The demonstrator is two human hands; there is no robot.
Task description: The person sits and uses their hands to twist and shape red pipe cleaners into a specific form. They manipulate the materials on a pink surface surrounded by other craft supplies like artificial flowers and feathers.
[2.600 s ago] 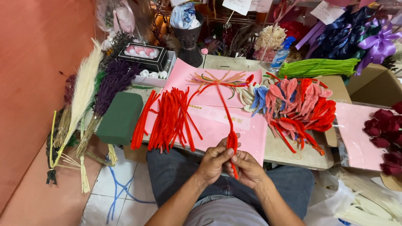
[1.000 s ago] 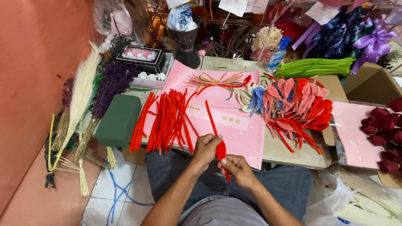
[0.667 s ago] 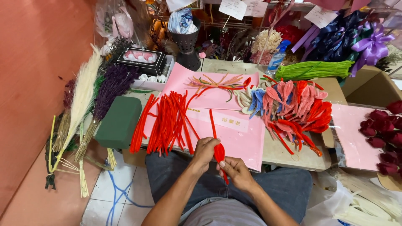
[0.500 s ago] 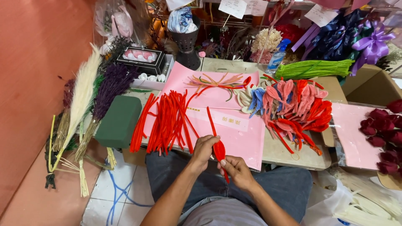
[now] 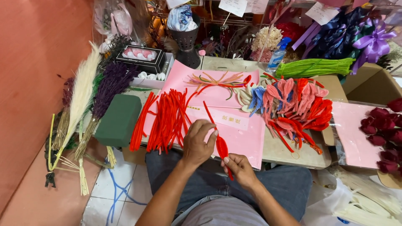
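Both hands work one red pipe cleaner (image 5: 219,142) at the near edge of the pink paper sheet (image 5: 247,138), just above the person's lap. The left hand (image 5: 198,142) pinches the stem with thumb and forefinger closed on it; the right hand (image 5: 239,168) grips the lower end, fingers curled around it. The middle of the pipe cleaner is already bent into a narrow petal-like loop, while its upper end is straight and pokes up over the sheet.

Judging by the piles, the work looks well under way but not near its end. To the right of the sheet lies a heap of finished looped petals (image 5: 299,104) in red, pink and blue. To the left of the sheet, a thick bundle of straight red pipe cleaners (image 5: 165,121) waits unshaped.

Left of that bundle sits a dark green foam block (image 5: 118,119), and beyond it dried pampas and lavender stems (image 5: 90,96). Behind the sheet lie green pipe cleaners (image 5: 314,67), and dark red roses (image 5: 385,129) lie far to its right. Nothing blocks the hands; only the crowded tabletop limits room.
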